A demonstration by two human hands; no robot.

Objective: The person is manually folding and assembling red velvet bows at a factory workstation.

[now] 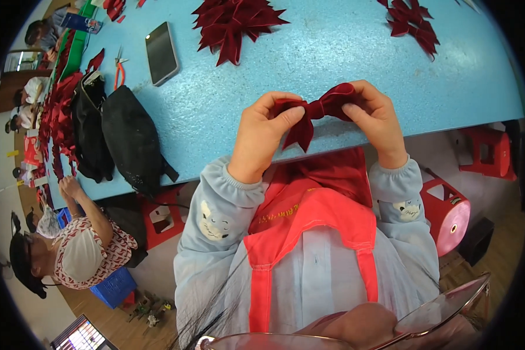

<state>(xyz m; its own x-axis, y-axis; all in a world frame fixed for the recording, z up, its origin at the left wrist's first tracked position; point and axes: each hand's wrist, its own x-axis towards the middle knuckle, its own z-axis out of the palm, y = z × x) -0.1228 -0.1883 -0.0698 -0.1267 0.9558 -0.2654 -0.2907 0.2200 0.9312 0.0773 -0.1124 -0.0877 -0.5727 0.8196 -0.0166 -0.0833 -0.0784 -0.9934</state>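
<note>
A dark red velvet bow [315,109] is held up between my two hands, just over the near edge of the blue table. My left hand [266,129] pinches the bow's left loop between thumb and fingers. On the other side, the right loop sits in the pinch of my right hand [377,121]. The knot lies in the middle, and one pointed tail hangs down below the left loop. Farther back on the table rests a pile of similar red bows [233,26].
More bows [413,26] lie at the far right. To the left are a smartphone [162,53], orange-handled pliers [119,71] and black bags [131,137]. A co-worker [79,251] sits at the left beside heaped red ribbon [60,116]. Red stools [489,153] stand at the right.
</note>
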